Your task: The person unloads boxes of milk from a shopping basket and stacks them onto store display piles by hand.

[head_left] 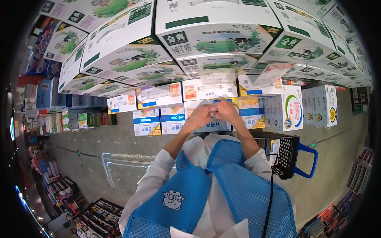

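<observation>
My left hand [199,117] and my right hand [225,110] meet in front of me, fingers curled inward with the tips almost touching. Both are at the upper front of a white-and-blue drink carton [213,127] in the low row. What the fingertips pinch, if anything, is hidden by the hands. Just behind them lies a white carton with orange print [191,93]. Blue-and-white cartons [147,123] stand to the left of my hands, and a similar carton with a yellow top [251,112] stands to the right.
Large white milk cases [222,41] with green labels are stacked above and behind the low row. A black basket with a blue handle [311,162] is at my right. More boxes [292,108] stand farther right. Grey floor [95,139] and stocked shelves lie to the left.
</observation>
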Tool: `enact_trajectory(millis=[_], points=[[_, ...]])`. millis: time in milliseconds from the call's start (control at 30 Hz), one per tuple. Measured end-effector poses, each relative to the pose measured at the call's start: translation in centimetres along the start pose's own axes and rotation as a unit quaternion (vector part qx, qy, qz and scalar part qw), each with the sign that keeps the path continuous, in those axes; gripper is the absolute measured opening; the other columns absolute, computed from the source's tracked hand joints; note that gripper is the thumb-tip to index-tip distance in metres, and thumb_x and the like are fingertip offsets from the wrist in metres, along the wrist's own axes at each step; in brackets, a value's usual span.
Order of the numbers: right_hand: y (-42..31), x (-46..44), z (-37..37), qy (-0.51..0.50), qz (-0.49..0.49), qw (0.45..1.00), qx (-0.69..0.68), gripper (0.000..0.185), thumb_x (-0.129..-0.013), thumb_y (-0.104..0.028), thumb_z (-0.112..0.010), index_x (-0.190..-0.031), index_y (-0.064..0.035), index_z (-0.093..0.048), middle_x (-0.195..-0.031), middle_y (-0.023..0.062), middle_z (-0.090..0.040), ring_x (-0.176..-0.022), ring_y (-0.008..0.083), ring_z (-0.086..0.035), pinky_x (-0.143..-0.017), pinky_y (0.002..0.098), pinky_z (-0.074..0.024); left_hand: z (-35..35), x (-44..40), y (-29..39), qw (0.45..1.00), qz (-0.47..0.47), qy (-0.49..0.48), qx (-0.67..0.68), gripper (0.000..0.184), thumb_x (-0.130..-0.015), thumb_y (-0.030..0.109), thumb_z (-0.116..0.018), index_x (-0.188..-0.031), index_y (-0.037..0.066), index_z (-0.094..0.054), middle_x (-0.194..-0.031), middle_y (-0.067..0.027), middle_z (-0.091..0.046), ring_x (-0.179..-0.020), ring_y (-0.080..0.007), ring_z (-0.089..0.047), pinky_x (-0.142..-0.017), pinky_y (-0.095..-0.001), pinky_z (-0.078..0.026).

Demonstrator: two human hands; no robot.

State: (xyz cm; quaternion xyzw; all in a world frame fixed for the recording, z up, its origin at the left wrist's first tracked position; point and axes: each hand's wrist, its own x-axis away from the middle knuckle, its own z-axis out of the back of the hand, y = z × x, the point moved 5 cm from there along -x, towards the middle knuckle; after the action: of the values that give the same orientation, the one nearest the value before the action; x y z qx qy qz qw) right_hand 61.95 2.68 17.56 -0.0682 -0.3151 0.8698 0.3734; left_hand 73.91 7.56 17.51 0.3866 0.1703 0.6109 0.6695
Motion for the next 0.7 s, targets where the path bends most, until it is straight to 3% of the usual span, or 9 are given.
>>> enact_trajectory(millis=[33, 100, 200, 267, 300, 400, 500, 700], points=[[0.3, 0.0, 0.0, 0.036, 0.016, 0.999, -0.015, 0.009, -0.067, -0.010, -0.065, -0.074, -0.0049, -0.063, -0.072, 0.0174, -0.063, -0.073, 0.0381, -0.062, -0.066, 0.0468, -0.0503, -0.2, 0.2, -0.1, 1.000, -0.004, -0.004, 0.001, 0.031, -0.075, 0.000, -0.050, -0.103, 0.002, -0.062, -0.099, -0.0228, -0.062, -0.095, -0.0407, -0.059, -0.082, -0.0457, -0.048], [1.0, 0.6, 0.1, 0.071, 0.029, 0.997, -0.031, 0.010, -0.069, -0.011, -0.065, -0.076, -0.0050, -0.062, -0.073, 0.0167, -0.063, -0.074, 0.0383, -0.062, -0.067, 0.0470, -0.0501, 0.3, 2.1, 0.7, 0.995, -0.066, 0.057, -0.040, 0.043, -0.076, -0.001, -0.050, -0.119, 0.003, -0.054, -0.115, -0.0235, -0.053, -0.105, -0.0407, -0.055, -0.088, -0.0427, -0.047], [0.8, 1.8, 0.7, 0.077, 0.035, 0.995, -0.046, 0.016, -0.071, -0.010, -0.064, -0.086, -0.0047, -0.061, -0.081, 0.0170, -0.061, -0.078, 0.0391, -0.060, -0.070, 0.0472, -0.0500, 0.9, 4.1, 1.8, 0.999, 0.001, 0.053, 0.009, 0.051, -0.077, -0.004, -0.049, -0.127, 0.004, -0.048, -0.124, -0.0222, -0.047, -0.111, -0.0395, -0.051, -0.093, -0.0409, -0.046], [-0.9, 3.6, 2.7, 0.145, 0.059, 0.985, -0.079, 0.019, -0.076, -0.010, -0.062, -0.093, -0.0045, -0.060, -0.090, 0.0159, -0.061, -0.085, 0.0368, -0.060, -0.074, 0.0449, -0.0501, 0.9, 5.3, 2.0, 0.995, -0.010, 0.095, 0.012, 0.049, -0.078, -0.005, -0.049, -0.125, 0.003, -0.049, -0.121, -0.0222, -0.049, -0.107, -0.0389, -0.054, -0.090, -0.0408, -0.047], [-1.3, 4.6, 3.0, 0.142, 0.059, 0.985, -0.082, 0.019, -0.076, -0.010, -0.062, -0.093, -0.0045, -0.060, -0.090, 0.0159, -0.061, -0.085, 0.0368, -0.060, -0.074, 0.0449, -0.0501, 0.9, 6.1, 2.2, 0.990, -0.022, 0.138, 0.016, 0.046, -0.078, -0.006, -0.049, -0.124, 0.002, -0.050, -0.118, -0.0223, -0.052, -0.103, -0.0383, -0.056, -0.087, -0.0407, -0.048], [-0.7, 7.0, 2.7, 0.077, -0.011, 0.996, -0.054, 0.019, -0.081, -0.013, -0.062, -0.099, -0.0050, -0.059, -0.097, 0.0155, -0.062, -0.089, 0.0347, -0.061, -0.074, 0.0414, -0.0509, 0.0, 7.8, 2.0, 0.991, -0.045, 0.107, 0.064, 0.039, -0.078, -0.006, -0.050, -0.116, 0.000, -0.054, -0.109, -0.0228, -0.057, -0.097, -0.0408, -0.058, -0.079, -0.0431, -0.050], [-0.5, 9.1, 1.7, 0.008, -0.008, 0.999, -0.045, 0.019, -0.084, -0.012, -0.057, -0.101, -0.0049, -0.061, -0.094, 0.0137, -0.061, -0.087, 0.0341, -0.061, -0.074, 0.0434, -0.0506, -0.8, 9.9, 3.4, 0.992, 0.023, 0.094, 0.075, 0.033, -0.079, -0.006, -0.050, -0.111, -0.001, -0.058, -0.102, -0.0220, -0.060, -0.090, -0.0414, -0.059, -0.077, -0.0444, -0.050], [-1.6, 10.8, 1.1, 0.071, 0.063, 0.995, -0.026, 0.013, -0.082, -0.013, -0.060, -0.092, -0.0056, -0.061, -0.080, 0.0134, -0.061, -0.077, 0.0332, -0.062, -0.069, 0.0428, -0.0511, -2.0, 12.0, 5.5, 0.992, 0.050, 0.087, 0.082, 0.032, -0.080, -0.005, -0.049, -0.111, 0.000, -0.058, -0.102, -0.0217, -0.060, -0.090, -0.0408, -0.060, -0.078, -0.0451, -0.049]])
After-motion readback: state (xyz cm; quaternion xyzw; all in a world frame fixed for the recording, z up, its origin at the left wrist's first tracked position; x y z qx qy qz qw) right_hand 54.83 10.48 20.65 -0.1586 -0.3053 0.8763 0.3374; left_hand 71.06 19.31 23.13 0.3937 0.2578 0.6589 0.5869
